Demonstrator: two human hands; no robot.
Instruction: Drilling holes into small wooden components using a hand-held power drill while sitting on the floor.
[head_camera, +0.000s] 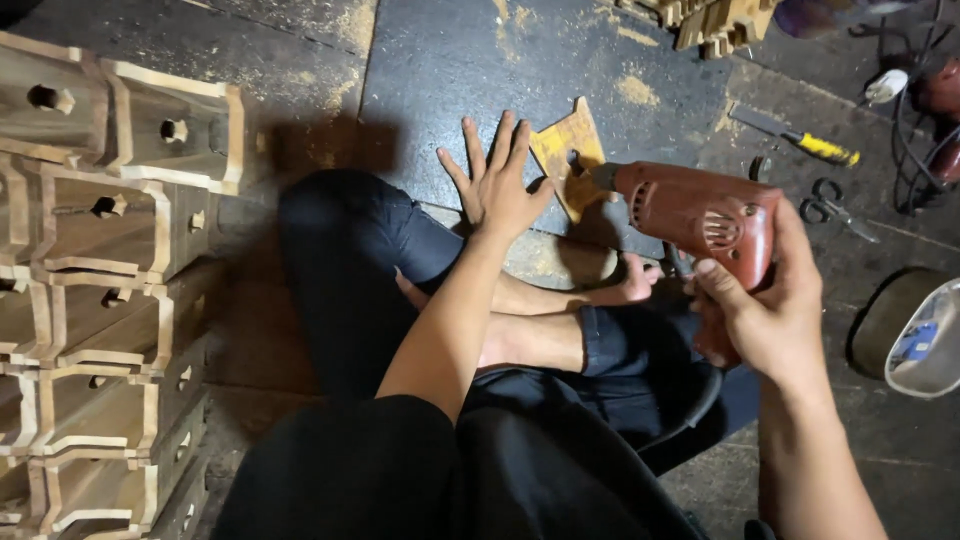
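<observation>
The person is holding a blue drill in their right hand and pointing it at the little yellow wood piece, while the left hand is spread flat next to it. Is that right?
Almost. The drill is red, not blue. The head view shows the right hand gripping it, its tip pointing at the yellow wood piece, and the left hand spread flat beside that piece.

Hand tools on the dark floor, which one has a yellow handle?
The chisel-like tool lying above the black-handled scissors, right of the red electric drill; only it has a yellow handle.
</observation>
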